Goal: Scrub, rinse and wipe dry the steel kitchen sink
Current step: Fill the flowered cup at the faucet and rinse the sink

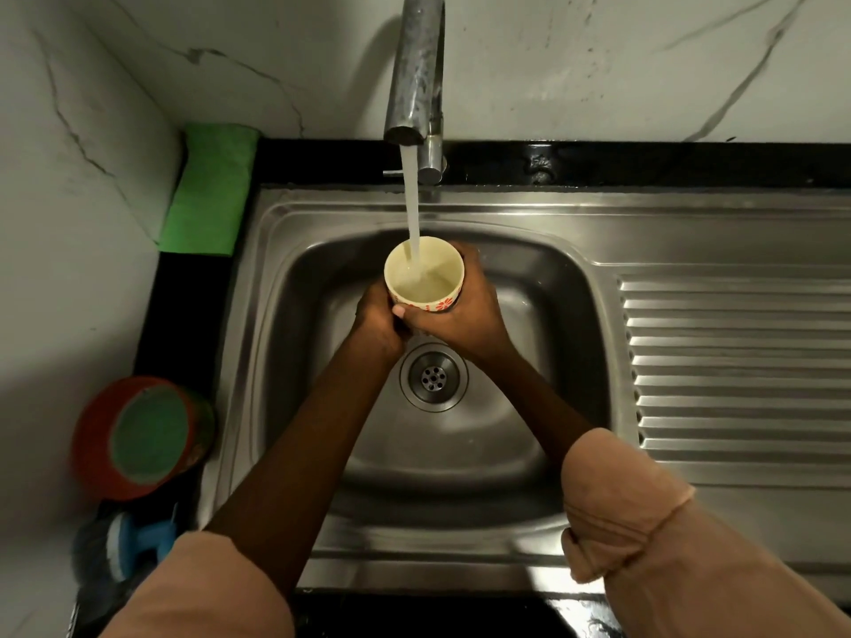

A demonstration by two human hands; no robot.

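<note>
Gripped cup (pixel 424 274) in both right hand (pixel 465 315) and left hand (pixel 378 322) under running tap (pixel 416 71); risked overflow splashing beyond sink (pixel 529 214), or wet fingers slipping.

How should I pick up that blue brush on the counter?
Grip the small blue-handled scrubbing brush by its blue handle, coming from above. It lies at the counter's near left corner, the handle pointing toward the steel sink; the bristle end looks blurred and dark.
</note>
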